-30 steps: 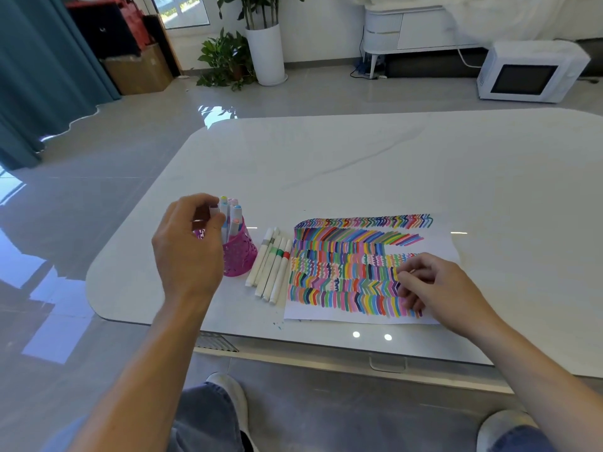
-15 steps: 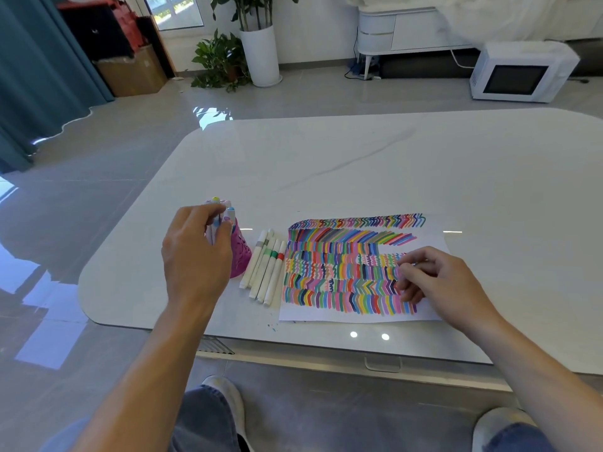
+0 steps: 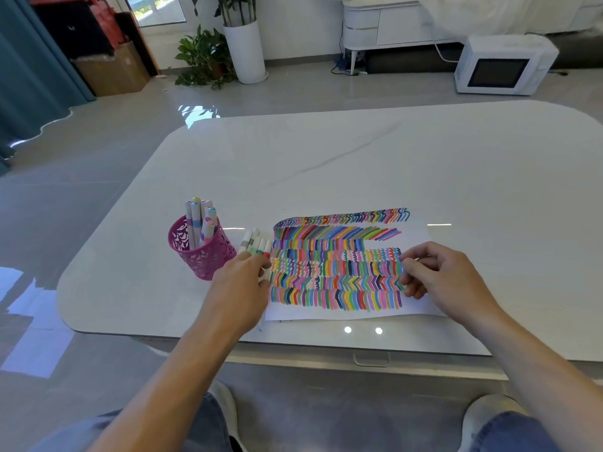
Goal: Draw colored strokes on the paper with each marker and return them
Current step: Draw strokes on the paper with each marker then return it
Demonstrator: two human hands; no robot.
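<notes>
A white stone-look table point(image 3: 359, 158) with rounded corners and a faint grey vein fills the middle of the frame, glossy enough to show two small light spots near its lower edge. On it, right of center, lies a sheet of paper point(image 3: 421, 236) covered in rows of short colored strokes, with only its margins left white. Just left of the paper is a row of loose markers point(image 3: 256, 241) with white barrels, lying side by side. Left of those stands a pink cut-out cup point(image 3: 202, 252) holding several more upright markers point(image 3: 195, 220) with pastel caps. The left hand point(image 3: 241, 282) comes in from the lower left and covers the near ends of the loose markers. Its fingers bend down onto them beside a red-banded one, but the hand hides its own fingertips, so I cannot tell if they have closed on a marker. The right hand point(image 3: 447, 278) rests on the right part of the paper with its fingers curled under and thumb and forefinger tips together, nothing visible between them. Around the table the grey tiled floor point(image 3: 81, 177) shines with window light. At the upper left hang a teal curtain point(image 3: 29, 70) and, beside it, a cardboard box point(image 3: 111, 71). A tall white planter point(image 3: 244, 50) stands at top center, with a white cabinet point(image 3: 391, 24) and a white microwave point(image 3: 502, 65) on the floor to the upper right.
</notes>
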